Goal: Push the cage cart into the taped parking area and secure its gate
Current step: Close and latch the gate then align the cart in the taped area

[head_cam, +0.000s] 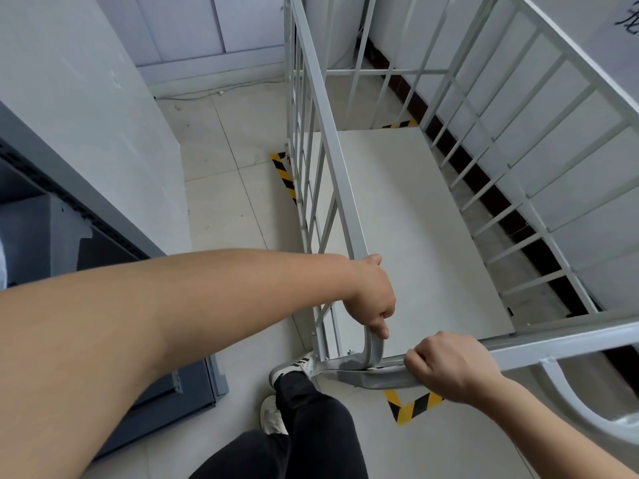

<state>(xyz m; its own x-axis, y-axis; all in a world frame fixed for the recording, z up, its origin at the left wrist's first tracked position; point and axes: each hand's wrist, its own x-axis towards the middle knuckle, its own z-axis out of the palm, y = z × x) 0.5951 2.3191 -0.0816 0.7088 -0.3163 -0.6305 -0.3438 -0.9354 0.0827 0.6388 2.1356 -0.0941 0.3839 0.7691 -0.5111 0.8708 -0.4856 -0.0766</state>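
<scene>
The grey metal cage cart (345,174) stands in front of me, its barred sides rising around an empty white floor panel (408,219). My left hand (371,295) is closed around the near top corner of the left side rail, where it bends down. My right hand (453,366) grips the near gate bar (560,347) that runs across the cart's front. Yellow-and-black floor tape shows as corner pieces at the left (283,174), at the far end (401,125) and near my feet (411,404); the cart sits among them.
A white wall (570,160) with a dark skirting runs close along the cart's right side. To the left stand a grey cabinet (103,257) and a white panel (86,108). My legs and shoes (294,371) are at the cart's near left corner. Tiled floor lies between cabinet and cart.
</scene>
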